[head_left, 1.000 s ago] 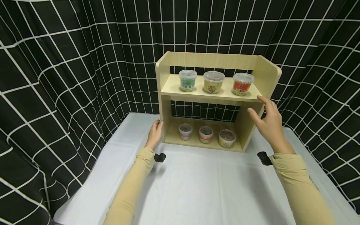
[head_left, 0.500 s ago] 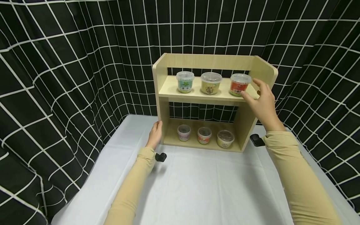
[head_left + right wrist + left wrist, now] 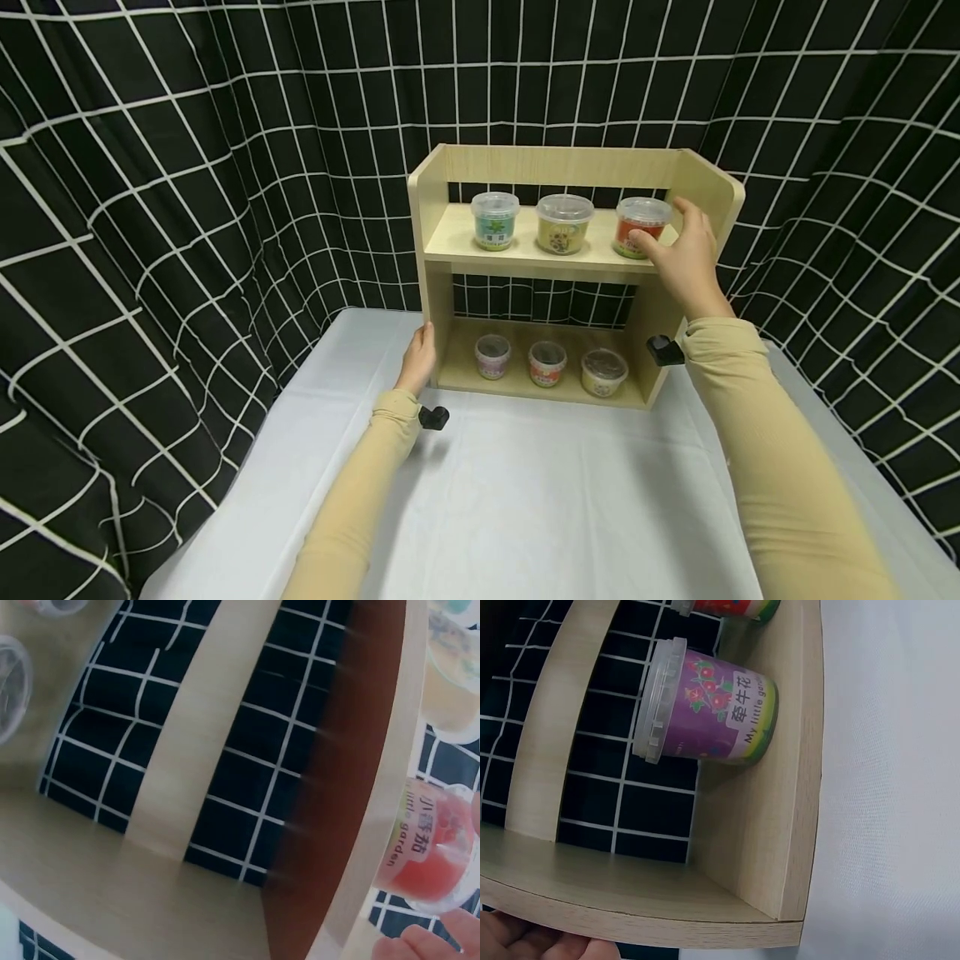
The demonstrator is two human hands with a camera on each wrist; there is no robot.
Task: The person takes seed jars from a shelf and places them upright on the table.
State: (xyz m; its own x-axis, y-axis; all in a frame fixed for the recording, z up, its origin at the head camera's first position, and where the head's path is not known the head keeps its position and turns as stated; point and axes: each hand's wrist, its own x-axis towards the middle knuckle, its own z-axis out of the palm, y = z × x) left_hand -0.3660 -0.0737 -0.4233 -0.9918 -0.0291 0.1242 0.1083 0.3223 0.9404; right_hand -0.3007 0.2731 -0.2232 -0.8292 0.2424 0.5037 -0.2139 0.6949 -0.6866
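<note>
A red cup (image 3: 640,225) with a clear lid stands at the right end of the upper board of a pale wooden shelf (image 3: 555,270). My right hand (image 3: 686,254) is spread around its right side, thumb over the front and the other fingers by the lid. In the right wrist view, several fingers (image 3: 427,941) show just beside the red cup (image 3: 427,847); whether they touch it is unclear. My left hand (image 3: 417,358) rests against the outside of the shelf's left panel, its fingers (image 3: 547,945) partly hidden behind the panel edge.
Beside the red cup stand a yellow cup (image 3: 564,225) and a green cup (image 3: 495,222). Below are a purple cup (image 3: 492,357), a small red-orange cup (image 3: 547,363) and a cream cup (image 3: 603,372). A white cloth (image 3: 540,492) covers the table; black gridded curtains surround it.
My right hand has moved up and left from the shelf's right edge to the upper red cup, thumb crossing its front. The left hand stays at the left panel.
</note>
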